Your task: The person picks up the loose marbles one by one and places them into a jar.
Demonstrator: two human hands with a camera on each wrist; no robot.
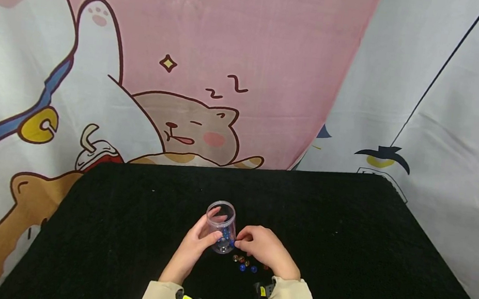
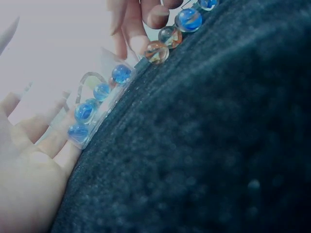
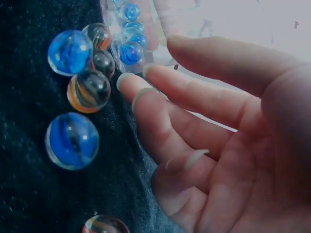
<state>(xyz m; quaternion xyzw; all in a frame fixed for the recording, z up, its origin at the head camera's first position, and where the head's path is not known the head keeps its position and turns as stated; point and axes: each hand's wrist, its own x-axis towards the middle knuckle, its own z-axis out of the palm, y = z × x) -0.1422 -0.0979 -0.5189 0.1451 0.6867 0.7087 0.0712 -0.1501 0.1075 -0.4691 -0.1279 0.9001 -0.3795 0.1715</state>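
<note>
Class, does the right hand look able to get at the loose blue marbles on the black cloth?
Probably yes: nothing covers the loose blue marbles, and the right hand is close by and appears to hold nothing.

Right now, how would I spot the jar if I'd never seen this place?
Start at the black table in front of the cartoon backdrop. Towards its near side, the left hand grips the jar, with the right hand close beside it. Unlike the small loose marbles nearby, it is a clear, upright cylinder with blue marbles inside.
</note>
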